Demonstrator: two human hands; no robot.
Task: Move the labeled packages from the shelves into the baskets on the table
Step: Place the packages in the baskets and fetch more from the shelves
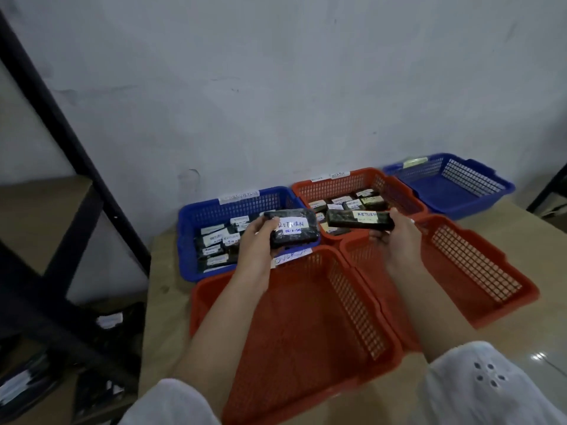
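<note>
Above baskets [306,317]: each hand [256,233] [395,237] grips RETURN package [291,227] [359,219].

dim, bluish | soft blur; wide-angle bending at edges | floor glare

Glossy, crinkled black plastic wrap on the flat package [293,230] gripped in my left hand [256,234] — matt white paper label on top. Same shiny film on the long package [359,219] my right hand [395,237] holds. Red basket [356,305] and blue basket [184,240] — dull moulded plastic mesh. Smooth wood-look table [162,271]; white eyelet cloth sleeve [484,381].
</note>
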